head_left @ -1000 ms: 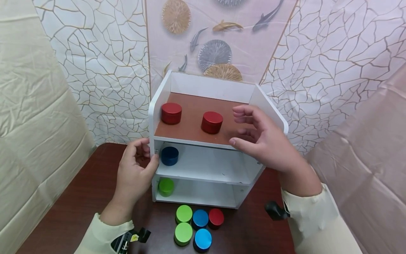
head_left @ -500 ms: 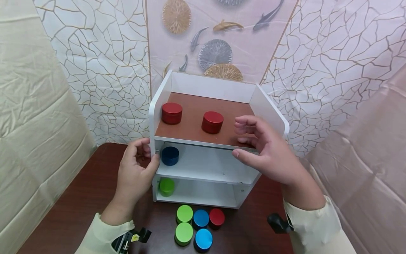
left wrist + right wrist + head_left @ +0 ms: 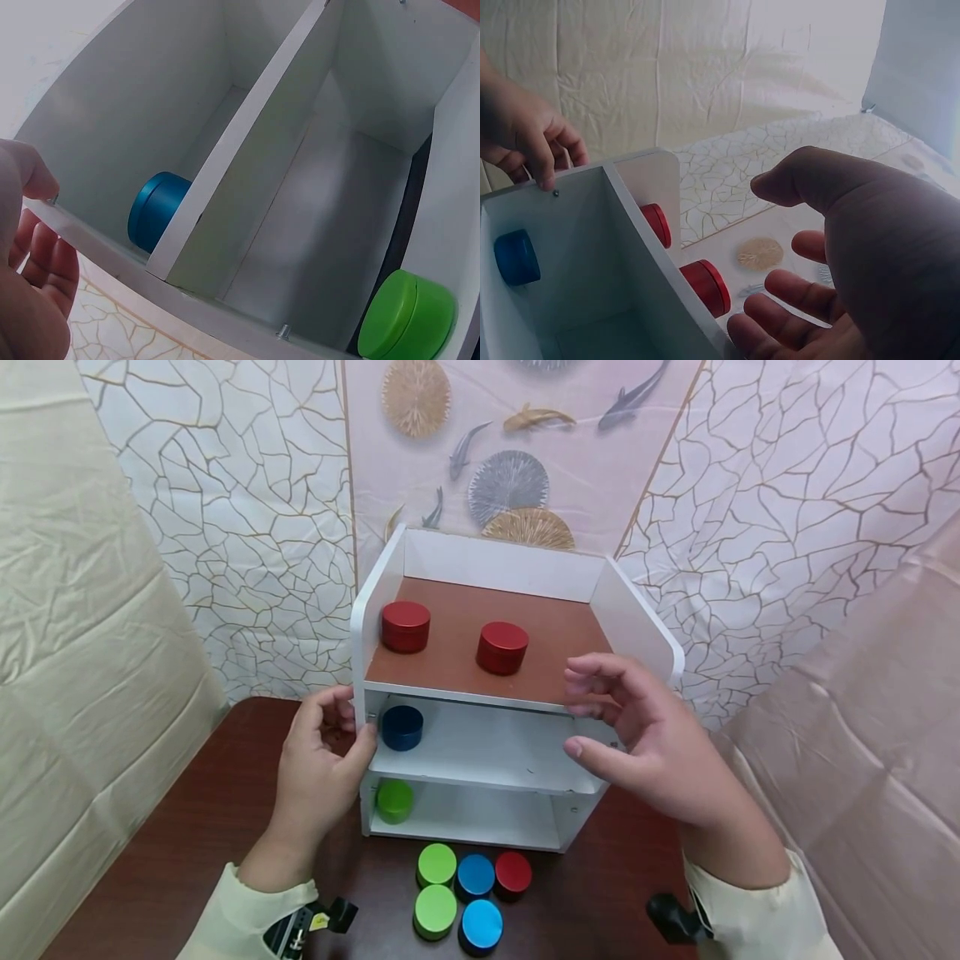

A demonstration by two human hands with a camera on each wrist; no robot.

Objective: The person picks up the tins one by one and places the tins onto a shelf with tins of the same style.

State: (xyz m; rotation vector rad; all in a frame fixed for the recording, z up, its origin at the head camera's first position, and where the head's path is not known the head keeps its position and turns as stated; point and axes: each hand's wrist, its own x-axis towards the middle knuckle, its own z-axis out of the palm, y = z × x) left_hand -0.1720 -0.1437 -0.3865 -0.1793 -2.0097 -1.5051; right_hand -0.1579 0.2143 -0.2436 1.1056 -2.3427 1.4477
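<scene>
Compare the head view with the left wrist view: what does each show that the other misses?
Only the head view shows the two red tins on the brown top shelf, the five loose tins on the table, and the right hand, empty. Only the left wrist view shows a bolt in the shelf's lower front edge. Both show the blue tin, the green tin and the left hand holding the shelf's side panel.

dark brown table; cracked-pattern white wall covering; fish-print panel; cream cloth at left.
</scene>
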